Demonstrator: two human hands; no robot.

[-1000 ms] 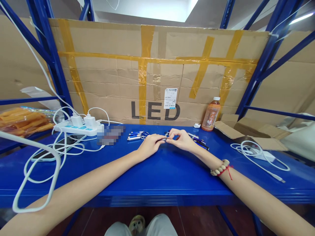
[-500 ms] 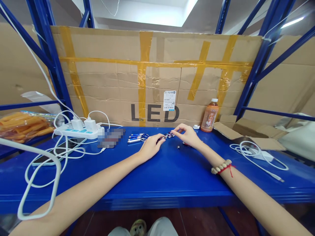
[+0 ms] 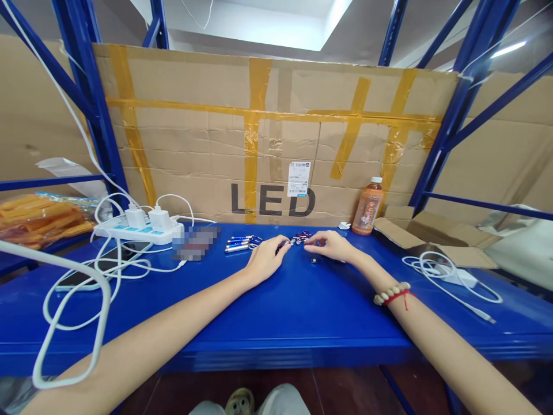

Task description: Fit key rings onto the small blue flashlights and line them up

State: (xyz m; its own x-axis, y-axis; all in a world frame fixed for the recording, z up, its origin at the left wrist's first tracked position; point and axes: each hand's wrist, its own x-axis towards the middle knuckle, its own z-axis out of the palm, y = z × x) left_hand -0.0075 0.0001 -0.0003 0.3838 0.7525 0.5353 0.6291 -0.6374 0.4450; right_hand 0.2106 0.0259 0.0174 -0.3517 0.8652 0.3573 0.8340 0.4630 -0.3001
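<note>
My left hand [image 3: 266,259] rests on the blue tabletop, fingers curled and thumb closed around a small dark shiny piece [image 3: 279,248], mostly hidden. Just to its right lies a small pile of shiny metal parts [image 3: 301,237] in red, blue and silver. Over the right side of that pile, my right hand [image 3: 332,246] is bent with thumb and fingertips drawn together; anything in them is too small to make out. Left of my left hand, several slim blue and silver metal tubes [image 3: 237,244], like mini flashlights, lie side by side. A tiny silver piece [image 3: 313,260] sits below my right fingertips.
On the left are a white power strip [image 3: 142,231] with chargers, looped white cables [image 3: 103,265] and a phone [image 3: 82,279]. An orange drink bottle [image 3: 368,207], an open cardboard box [image 3: 432,236] and a coiled charger cable [image 3: 453,276] stand right. A cardboard panel [image 3: 207,155] closes the back.
My right hand has come down slightly and to the right, away from the pile, covering a dark red piece on the table. My left hand stays nearly still.
</note>
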